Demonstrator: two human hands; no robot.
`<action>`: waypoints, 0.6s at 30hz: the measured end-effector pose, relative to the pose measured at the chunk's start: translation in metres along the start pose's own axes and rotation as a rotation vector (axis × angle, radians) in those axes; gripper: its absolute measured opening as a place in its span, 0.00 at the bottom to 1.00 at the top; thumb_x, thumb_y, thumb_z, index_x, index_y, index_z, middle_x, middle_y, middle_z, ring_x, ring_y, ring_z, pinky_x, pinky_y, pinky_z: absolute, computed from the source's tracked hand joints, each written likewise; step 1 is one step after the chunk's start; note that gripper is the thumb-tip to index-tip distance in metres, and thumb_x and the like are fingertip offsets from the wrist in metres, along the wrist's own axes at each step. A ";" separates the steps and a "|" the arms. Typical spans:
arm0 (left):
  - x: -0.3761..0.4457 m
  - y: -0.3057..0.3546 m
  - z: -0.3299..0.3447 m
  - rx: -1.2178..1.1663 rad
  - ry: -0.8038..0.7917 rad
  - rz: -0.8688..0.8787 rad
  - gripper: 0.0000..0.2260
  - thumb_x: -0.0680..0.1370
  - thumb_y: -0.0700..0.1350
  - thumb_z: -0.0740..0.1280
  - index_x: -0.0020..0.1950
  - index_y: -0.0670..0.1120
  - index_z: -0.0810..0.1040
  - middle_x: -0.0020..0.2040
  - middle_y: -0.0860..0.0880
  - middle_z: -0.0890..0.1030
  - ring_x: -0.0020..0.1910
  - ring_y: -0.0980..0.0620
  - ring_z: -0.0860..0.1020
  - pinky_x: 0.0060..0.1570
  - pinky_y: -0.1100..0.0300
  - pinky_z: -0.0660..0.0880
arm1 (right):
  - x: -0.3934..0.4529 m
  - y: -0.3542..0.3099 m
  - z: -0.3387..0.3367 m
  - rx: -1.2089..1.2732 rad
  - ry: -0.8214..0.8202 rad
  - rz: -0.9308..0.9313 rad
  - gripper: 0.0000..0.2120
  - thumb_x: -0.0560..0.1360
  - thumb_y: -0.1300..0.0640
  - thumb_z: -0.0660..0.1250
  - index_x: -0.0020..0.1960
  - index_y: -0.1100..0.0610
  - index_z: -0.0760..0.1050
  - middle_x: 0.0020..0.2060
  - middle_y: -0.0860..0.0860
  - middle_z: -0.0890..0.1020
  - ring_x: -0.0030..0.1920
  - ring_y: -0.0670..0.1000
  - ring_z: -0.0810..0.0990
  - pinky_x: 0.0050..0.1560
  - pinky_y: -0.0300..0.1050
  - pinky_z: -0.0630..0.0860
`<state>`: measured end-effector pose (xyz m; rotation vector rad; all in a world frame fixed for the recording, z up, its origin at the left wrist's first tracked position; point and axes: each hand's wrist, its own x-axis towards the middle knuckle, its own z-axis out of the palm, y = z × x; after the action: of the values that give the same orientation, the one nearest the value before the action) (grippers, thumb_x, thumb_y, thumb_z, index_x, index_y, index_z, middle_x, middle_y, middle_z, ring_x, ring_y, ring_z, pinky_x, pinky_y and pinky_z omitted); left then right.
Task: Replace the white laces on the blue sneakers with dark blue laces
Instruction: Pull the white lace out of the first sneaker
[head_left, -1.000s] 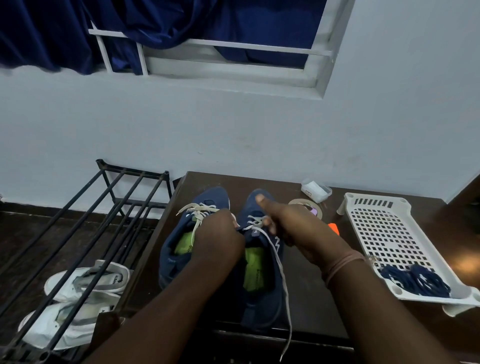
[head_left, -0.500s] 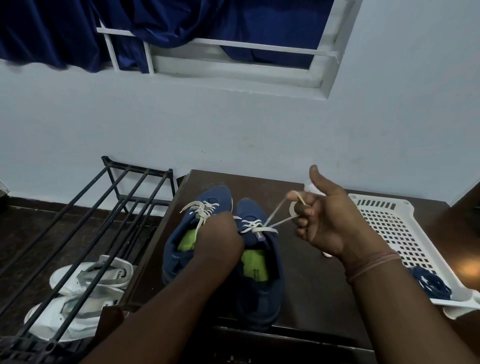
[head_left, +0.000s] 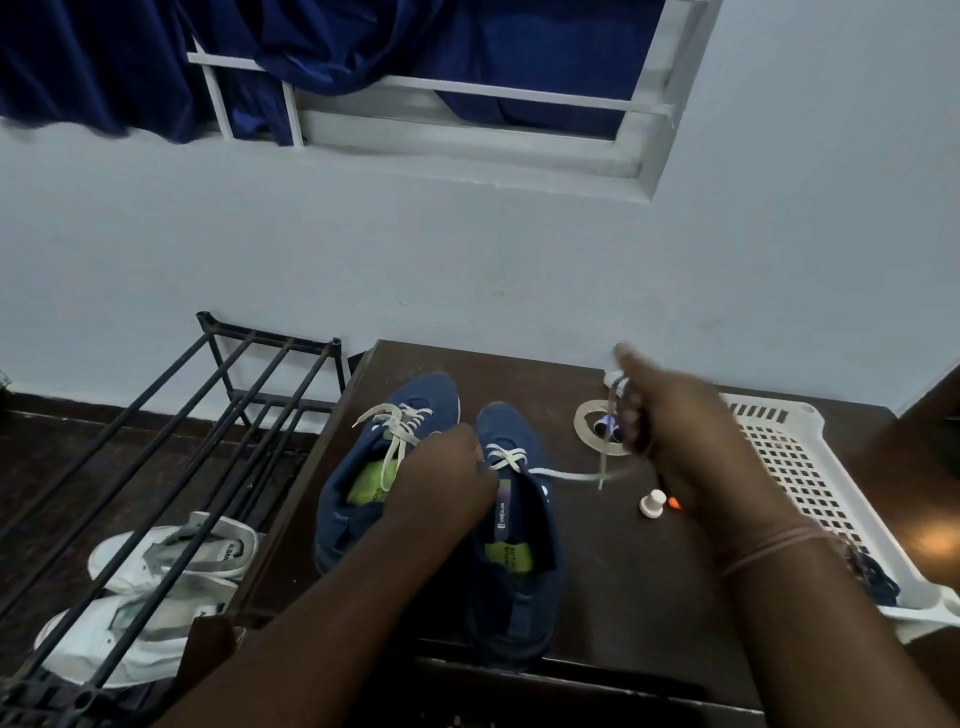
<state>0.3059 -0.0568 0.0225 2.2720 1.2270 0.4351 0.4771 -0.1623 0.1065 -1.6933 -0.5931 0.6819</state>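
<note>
Two blue sneakers stand side by side on the dark table (head_left: 613, 571): the left sneaker (head_left: 363, 467) and the right sneaker (head_left: 519, 561), both with green insoles. My left hand (head_left: 441, 478) rests on the right sneaker's tongue area, between the shoes. My right hand (head_left: 670, 421), blurred, grips the white lace (head_left: 566, 474) that runs out sideways from the right sneaker's lower eyelets. The left sneaker's white lace (head_left: 395, 431) is still threaded and loose. Dark blue laces (head_left: 878, 579) lie in the white basket, partly hidden by my right forearm.
A white perforated basket (head_left: 810, 467) lies at the table's right. A tape roll (head_left: 597, 426), a small white knob (head_left: 653, 503) and an orange item (head_left: 674, 502) sit near my right hand. A black metal rack (head_left: 208, 441) with white sneakers (head_left: 150, 587) beneath stands left.
My right hand pulled the white lace out of the right sneaker's upper eyelets, first up, then to the right and lower. My left hand stayed on the shoe.
</note>
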 end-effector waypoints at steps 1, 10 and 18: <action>0.001 0.001 0.000 -0.026 0.018 0.024 0.04 0.76 0.48 0.66 0.46 0.48 0.75 0.43 0.49 0.80 0.45 0.47 0.78 0.45 0.52 0.75 | -0.002 0.009 0.005 -0.349 -0.032 -0.041 0.22 0.78 0.45 0.66 0.30 0.54 0.68 0.25 0.52 0.69 0.29 0.53 0.69 0.35 0.50 0.71; 0.010 -0.004 0.003 0.023 0.025 0.142 0.08 0.76 0.40 0.63 0.50 0.50 0.79 0.47 0.48 0.81 0.45 0.47 0.78 0.45 0.51 0.75 | -0.007 0.056 0.057 -0.873 -0.136 -0.026 0.19 0.70 0.48 0.74 0.53 0.58 0.72 0.47 0.54 0.79 0.49 0.56 0.79 0.41 0.43 0.68; 0.004 -0.013 0.007 0.363 0.033 0.346 0.18 0.77 0.43 0.65 0.65 0.58 0.77 0.56 0.46 0.74 0.52 0.43 0.75 0.51 0.51 0.74 | 0.002 0.058 0.035 -0.685 -0.188 0.165 0.06 0.74 0.60 0.69 0.40 0.57 0.74 0.35 0.56 0.81 0.31 0.55 0.82 0.35 0.51 0.84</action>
<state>0.3031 -0.0497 0.0096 2.8159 0.9898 0.3979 0.4558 -0.1494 0.0434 -2.3475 -0.8947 0.8176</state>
